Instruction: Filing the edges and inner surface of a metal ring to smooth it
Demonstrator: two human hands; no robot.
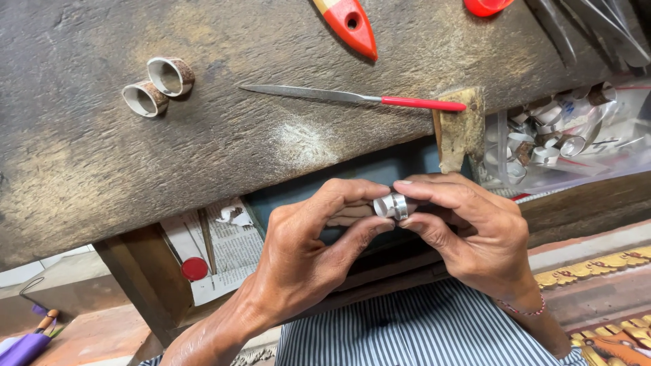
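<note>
Silver ring [392,206] between both hands' fingertips [380,196]

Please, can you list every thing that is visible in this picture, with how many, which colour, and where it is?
silver ring: 1, shiny silver, held between the fingertips of both hands, below the bench edge
needle file: 1, grey blade with red handle, lying on the bench top
band rings: 2, whitish with brown crust, side by side on the bench, upper left
bench pin: 1, worn brown wood, at the bench edge
red tool: 1, red with a hole, top middle
plastic bag of metal bands: 1, clear with silver pieces, right
workbench: 1, dark worn wood
newspaper: 1, white, under the bench
left hand: 1, grips the ring
right hand: 1, grips the ring
</note>
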